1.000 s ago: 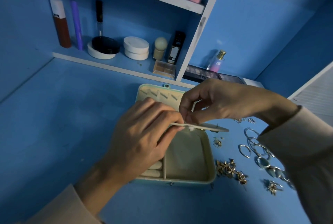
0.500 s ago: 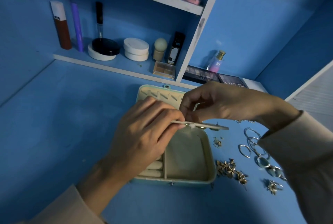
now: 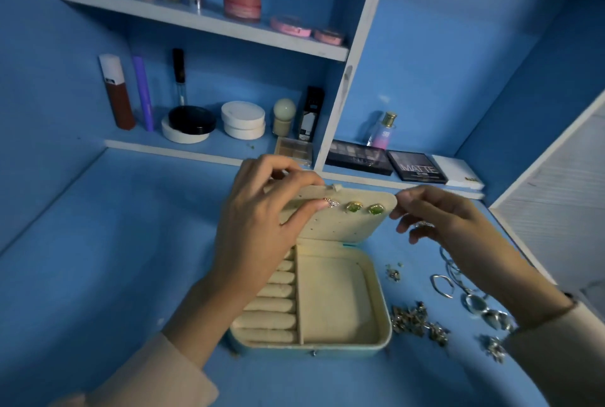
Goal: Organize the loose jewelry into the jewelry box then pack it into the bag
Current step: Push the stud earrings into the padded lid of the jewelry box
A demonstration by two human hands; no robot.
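Our box lies open on the table, its panel lifted upright. Our left hand grips the panel's upper left, fingers curled over the top edge and thumb pressed beside a sparkly stud. Two green earrings sit next to it. Our right hand is at the panel's right corner, curled fingers pinching a small silvery piece (too small to identify). Rings and gold pieces lie loose right of the box.

dim, blue-tinted | soft glow on upper right wall | edges bowed | slight overall softness
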